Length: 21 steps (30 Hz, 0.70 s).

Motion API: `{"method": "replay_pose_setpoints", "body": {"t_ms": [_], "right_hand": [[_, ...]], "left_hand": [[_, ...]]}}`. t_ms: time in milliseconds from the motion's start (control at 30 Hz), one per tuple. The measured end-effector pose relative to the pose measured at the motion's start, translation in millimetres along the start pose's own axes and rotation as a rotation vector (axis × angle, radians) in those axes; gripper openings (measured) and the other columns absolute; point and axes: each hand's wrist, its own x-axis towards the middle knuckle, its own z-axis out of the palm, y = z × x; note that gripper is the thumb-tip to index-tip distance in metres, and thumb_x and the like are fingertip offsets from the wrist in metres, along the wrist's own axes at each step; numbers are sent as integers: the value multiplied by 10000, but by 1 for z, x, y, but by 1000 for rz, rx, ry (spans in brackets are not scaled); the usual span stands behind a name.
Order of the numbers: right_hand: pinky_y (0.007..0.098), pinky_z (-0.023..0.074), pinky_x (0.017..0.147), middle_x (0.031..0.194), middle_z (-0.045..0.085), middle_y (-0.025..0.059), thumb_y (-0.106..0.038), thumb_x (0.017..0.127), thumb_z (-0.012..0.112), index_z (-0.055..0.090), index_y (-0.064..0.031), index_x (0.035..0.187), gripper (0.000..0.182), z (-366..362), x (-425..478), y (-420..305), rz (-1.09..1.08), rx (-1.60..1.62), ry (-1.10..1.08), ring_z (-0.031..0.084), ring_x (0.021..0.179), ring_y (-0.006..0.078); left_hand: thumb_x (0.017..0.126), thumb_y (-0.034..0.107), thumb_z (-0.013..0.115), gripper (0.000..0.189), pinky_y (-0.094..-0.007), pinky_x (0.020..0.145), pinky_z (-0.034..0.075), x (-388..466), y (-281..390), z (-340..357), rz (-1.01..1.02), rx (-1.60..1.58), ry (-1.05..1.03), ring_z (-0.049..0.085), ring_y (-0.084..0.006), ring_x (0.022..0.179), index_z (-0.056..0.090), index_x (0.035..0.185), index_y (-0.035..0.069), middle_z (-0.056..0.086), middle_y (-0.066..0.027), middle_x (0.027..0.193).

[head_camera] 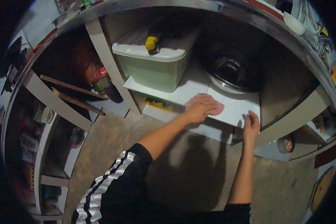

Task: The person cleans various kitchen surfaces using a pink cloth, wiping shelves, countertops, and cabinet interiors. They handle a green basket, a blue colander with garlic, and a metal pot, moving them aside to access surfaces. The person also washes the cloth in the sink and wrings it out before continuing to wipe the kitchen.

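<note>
My left hand [199, 111] lies over a pink cloth [217, 108], pressing it against the white tiled shelf [238, 107] of an under-counter cabinet. Part of the cloth is hidden beneath my fingers. At the shelf's right front edge is my right hand [251, 123], its fingers bent; whether something small sits in them is too dim to tell. Behind my left hand, a translucent greenish bin [154, 71] with a white lid [145, 53] stands on the shelf. To its right, a dark round basin or pot [231, 70] with a shiny rim sits further back.
A yellow-capped object [151, 43] rests on the bin's lid. The metal counter edge [156, 9] curves overhead. Left of the divider [102, 42] are wooden strips [72, 86] and a red-capped bottle [102, 72]. A bowl [286, 144] sits low at the right. Below is a concrete floor [114, 131].
</note>
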Motion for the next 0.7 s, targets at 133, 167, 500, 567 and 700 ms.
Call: {"method": "replay_pose_setpoints", "body": {"t_ms": [133,167,500,567,700], "right_hand": [[366,386,897,1157,474,215,-182,831,511,475,39,1124,370,20,23,25,-129,-439,-72,490,1043,347],[378,378,906,1134,490,227,-180,820,511,485,57,1101,368,19,28,36,-223,-639,-59,476,1049,371],[393,358,937,1150,513,198,-182,824,491,519,22,1102,346,33,20,33,-354,-912,-76,469,1077,346],[385,356,941,1198,492,162,-192,835,476,492,-6,1151,367,23,20,32,-348,-1001,-58,455,1106,320],[350,354,934,1193,499,153,-209,864,439,476,-21,1178,369,14,29,61,-322,-1000,-64,476,1087,303]], "left_hand": [[767,102,529,282,-407,932,344,-21,28,-10,203,-242,87,488,-268,1058,573,1045,87,546,-94,1133],[792,99,507,248,-402,903,370,-23,34,-13,281,-295,122,511,-248,1026,575,1031,87,555,-88,1123],[893,288,426,355,-356,774,480,-222,12,47,-1106,-2144,-399,557,-219,967,512,1152,61,534,-94,1156],[876,235,432,310,-346,748,488,-231,-30,49,-1323,-2478,-342,565,-211,921,509,1121,61,542,-93,1101],[806,153,463,201,-340,730,472,-218,-126,30,-1475,-2101,151,557,-209,843,523,971,55,552,-81,942]]}}
